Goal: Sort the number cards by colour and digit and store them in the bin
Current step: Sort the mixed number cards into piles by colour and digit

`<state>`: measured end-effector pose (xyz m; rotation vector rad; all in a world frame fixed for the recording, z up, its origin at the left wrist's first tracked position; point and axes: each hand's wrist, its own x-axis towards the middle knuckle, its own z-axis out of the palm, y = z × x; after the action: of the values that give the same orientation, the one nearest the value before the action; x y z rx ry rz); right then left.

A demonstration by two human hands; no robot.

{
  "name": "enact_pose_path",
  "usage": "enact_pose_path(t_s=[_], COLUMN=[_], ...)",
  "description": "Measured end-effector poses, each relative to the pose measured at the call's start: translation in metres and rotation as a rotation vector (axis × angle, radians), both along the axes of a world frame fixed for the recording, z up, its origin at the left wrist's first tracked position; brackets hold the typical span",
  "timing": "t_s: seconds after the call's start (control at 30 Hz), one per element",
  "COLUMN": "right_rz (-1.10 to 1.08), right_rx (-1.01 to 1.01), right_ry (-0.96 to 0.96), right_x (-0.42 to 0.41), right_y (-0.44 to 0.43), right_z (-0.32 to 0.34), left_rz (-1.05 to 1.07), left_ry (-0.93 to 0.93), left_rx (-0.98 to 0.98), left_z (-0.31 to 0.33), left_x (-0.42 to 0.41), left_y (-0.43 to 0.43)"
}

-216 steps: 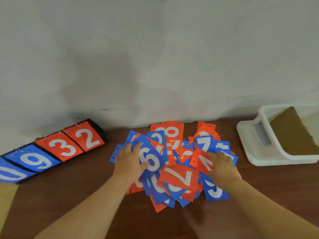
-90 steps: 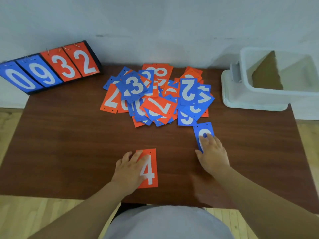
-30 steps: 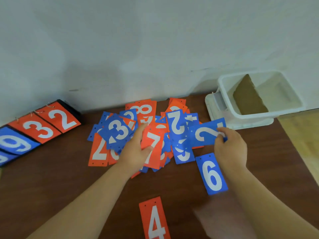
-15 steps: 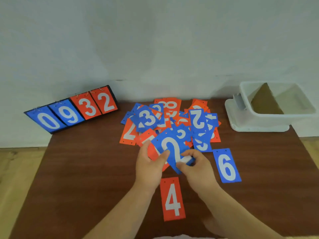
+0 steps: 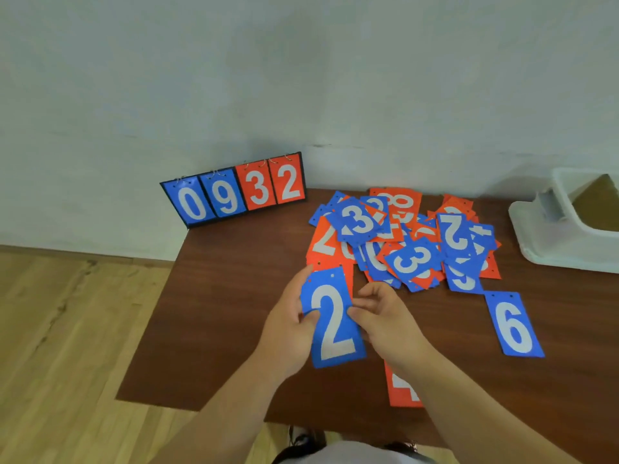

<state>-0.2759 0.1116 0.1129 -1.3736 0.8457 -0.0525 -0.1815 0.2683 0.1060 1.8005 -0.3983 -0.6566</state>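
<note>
- Blue 2 card (image 5: 332, 321) now faces the wearer squarely. 0.5 s ago it was skewed, with both hands on it at the near edge of the pile (image 5: 402, 242).
- It is held up over the table (image 5: 217, 313), near-centre, just clear of the pile.
- Left hand (image 5: 288, 324) grips the card, thumb on the face at the left edge and fingers behind.
- Right hand (image 5: 385, 318) has its thumb tip at the card's right edge and its fingers loosely curled. I cannot tell whether it pinches or only touches.
- Red card (image 5: 349, 274) peeks out behind the top right of the 2, digit hidden. It is probably in the same left-hand hold, but I am not sure.
- Orientation: the long axis runs away from the person toward the pile, and the top leans slightly left. The digit reads right way up, with the 2 punch holes on the far short edge.
- Judgement: the card has been squared up and read, and is ready to go down as a new blue spot.
- Blue 6 card (image 5: 512, 324) lies flat on the right. Red 4 card (image 5: 402, 388) lies flat near the front edge, partly under the right forearm. Both are laid as they were 0.5 s ago.
- Bin (image 5: 549, 236) is at the far right, with no number card visible in the part that shows. Sorting looks early, since most cards are in the pile.
</note>
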Motion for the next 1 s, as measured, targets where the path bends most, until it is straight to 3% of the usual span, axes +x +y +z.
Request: enact_pose_path(t_s=[0.23,0.43,0.67,1.0], right_rz=[-0.063,-0.217,-0.304,-0.387], right_rx=[-0.178,-0.42,-0.506,-0.461], right_ry=[0.038,0.104,0.358,0.631], right_x=[0.004,-0.024,-0.142,-0.284], right_y=[0.034,0.007,-0.053,-0.164], right_z=[-0.011,-0.03,-0.066,-0.1], left_rz=[0.069,0.111,-0.114,-0.276], left_ry=[0.003,0.03,-0.017,-0.021], left_rx=[0.031,0.081,0.229,0.285], left_z=[-0.013,-0.032,-0.066,-0.073], left_x=[0.003,0.002,-0.027,-0.098], left_y=[0.033,0.033,0.009,-0.101])
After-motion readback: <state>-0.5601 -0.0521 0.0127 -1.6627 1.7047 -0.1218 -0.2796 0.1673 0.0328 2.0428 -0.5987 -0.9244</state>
